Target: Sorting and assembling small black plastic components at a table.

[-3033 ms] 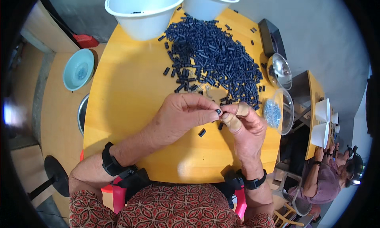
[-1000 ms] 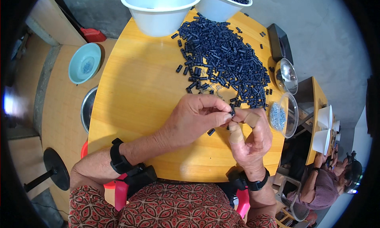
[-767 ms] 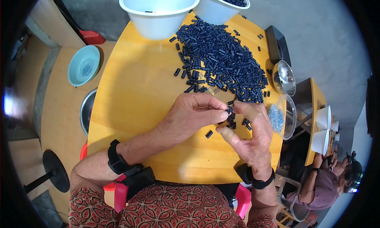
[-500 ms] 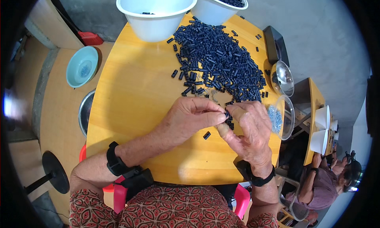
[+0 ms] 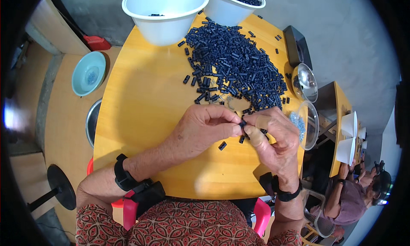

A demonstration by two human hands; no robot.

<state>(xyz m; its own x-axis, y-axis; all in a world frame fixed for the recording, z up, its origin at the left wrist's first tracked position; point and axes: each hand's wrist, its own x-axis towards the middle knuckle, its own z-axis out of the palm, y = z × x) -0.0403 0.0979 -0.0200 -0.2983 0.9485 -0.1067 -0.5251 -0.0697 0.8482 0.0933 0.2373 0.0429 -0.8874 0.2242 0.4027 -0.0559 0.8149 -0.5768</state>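
Observation:
Over the front half of the table, my left hand (image 5: 205,128) pinches a small black plastic piece (image 5: 242,124) between thumb and forefinger. From the other side my right hand (image 5: 275,137) meets it, its thumb and curled fingers closed against the same piece. A pale covering sits on the right thumb. Fingertips hide most of the piece. Several more such pieces lie under and beside the right hand, and one loose piece (image 5: 222,145) rests nearer to me. Just beyond my hands spreads a big pile of black plastic pieces (image 5: 239,62), with tiny metallic bits (image 5: 230,101) at its near edge.
Two white tubs, one at the back left (image 5: 164,30) and one behind the pile (image 5: 228,13), hold black pieces. Along the right edge stand a black tray (image 5: 294,41), a metal bowl (image 5: 314,92) and a clear tub (image 5: 315,130) of small bluish bits. A co-worker (image 5: 350,199) sits at right.
My right hand has shifted slightly to the right and its fingers have rolled, so more of the black piece shows. My left hand keeps its pinch nearly in place.

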